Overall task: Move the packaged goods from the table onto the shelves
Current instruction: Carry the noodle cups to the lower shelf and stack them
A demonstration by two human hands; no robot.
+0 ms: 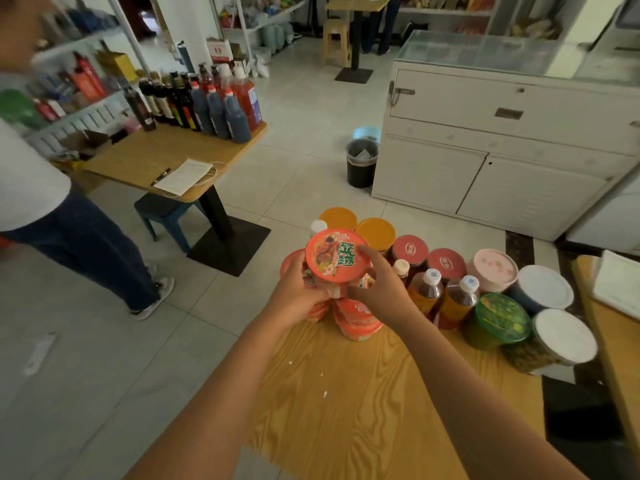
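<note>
"What are you holding?"

"An orange noodle cup (336,256). My left hand (294,299) and right hand (381,289) both curl round its sides, over the other orange cups (358,322) on the wooden table (363,393)."

"Any brand?"

"Big green Chinese characters on the lid, too blurred to read. The red lids (410,251) nearby show a white oval logo, also illegible."

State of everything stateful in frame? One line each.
Top cup: upright, lidded, held by both grips.
Left grip: holds cup's side.
Right grip: holds cup's rim.
Tea bottles: upright, capped, on table.
Green cup: lidded, untouched.
Bin: lidless, on floor.
</note>
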